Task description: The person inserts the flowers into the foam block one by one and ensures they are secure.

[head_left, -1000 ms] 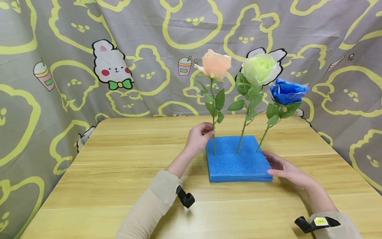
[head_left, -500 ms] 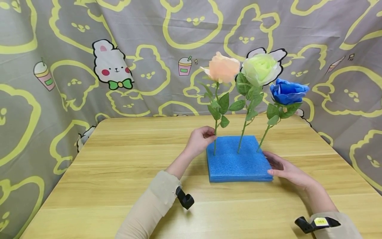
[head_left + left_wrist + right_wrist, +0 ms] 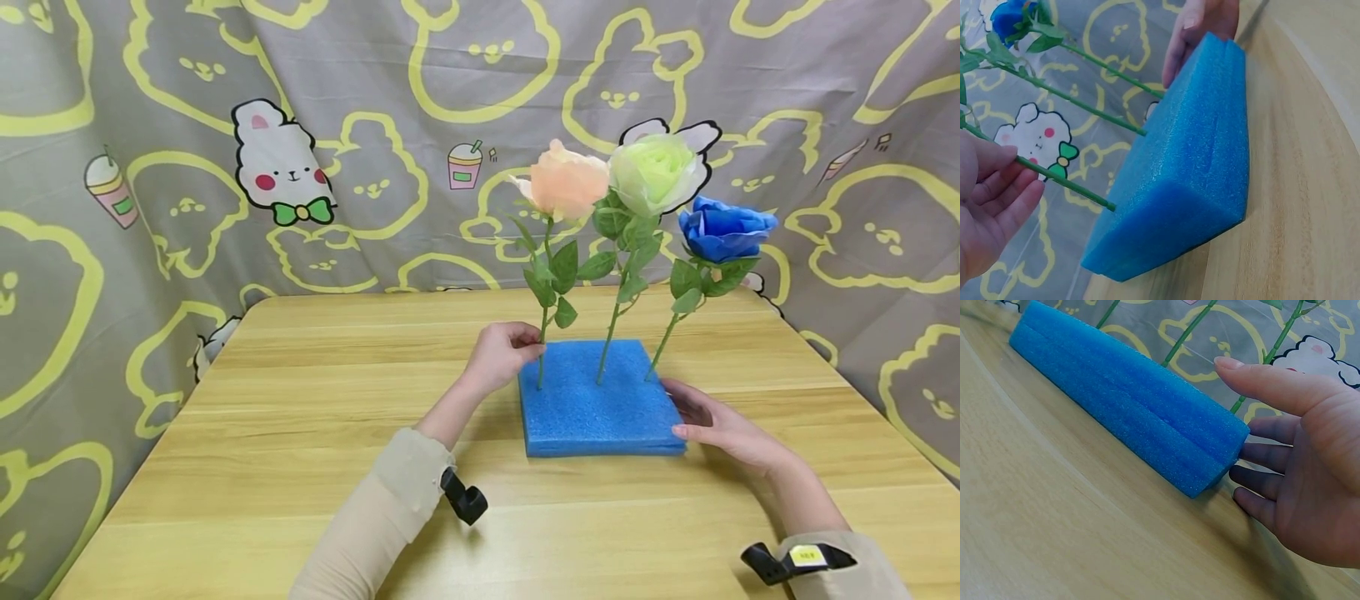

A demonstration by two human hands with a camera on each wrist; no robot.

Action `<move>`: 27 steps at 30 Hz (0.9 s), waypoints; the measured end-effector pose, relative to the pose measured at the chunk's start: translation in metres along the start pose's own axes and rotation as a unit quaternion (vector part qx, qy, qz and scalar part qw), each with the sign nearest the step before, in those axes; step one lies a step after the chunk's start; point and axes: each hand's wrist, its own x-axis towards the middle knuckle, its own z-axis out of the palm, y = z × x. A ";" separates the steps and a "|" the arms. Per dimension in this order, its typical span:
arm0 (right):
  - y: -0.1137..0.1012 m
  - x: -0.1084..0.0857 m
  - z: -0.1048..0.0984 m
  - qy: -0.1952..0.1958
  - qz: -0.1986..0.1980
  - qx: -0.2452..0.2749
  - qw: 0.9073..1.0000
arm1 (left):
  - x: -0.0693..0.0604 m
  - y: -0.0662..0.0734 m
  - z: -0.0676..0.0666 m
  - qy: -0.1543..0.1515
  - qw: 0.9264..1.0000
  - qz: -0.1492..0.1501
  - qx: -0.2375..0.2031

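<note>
With thumb and fingers, my left hand (image 3: 501, 357) pinches the green stem of an artificial peach rose (image 3: 568, 182). The lower end of that stem (image 3: 1066, 182) is stuck in the left part of a blue foam block (image 3: 600, 417), which lies flat on the table. A pale green rose (image 3: 654, 173) stands in the middle of the block, and a blue rose (image 3: 726, 229) leans right at its right side. At the block's right edge, the fairly straight fingers of my right hand (image 3: 1316, 462) rest against its side, the thumb raised above the top edge.
The wooden table (image 3: 300, 433) spreads around the block. Behind it hangs a grey curtain (image 3: 360, 75) with yellow cartoon outlines. A black wrist mount (image 3: 465, 497) sits on the left sleeve, another black mount (image 3: 795, 562) on the right.
My left hand has moved slightly down with the peach rose's stem. The peach bloom has tilted right and lowered, now touching or overlapping the pale green one. My right hand and the block stay still.
</note>
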 end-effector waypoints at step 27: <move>-0.001 0.000 -0.001 -0.002 0.004 -0.002 1.000 | -0.004 -0.018 0.010 -0.005 0.999 -0.009 0.042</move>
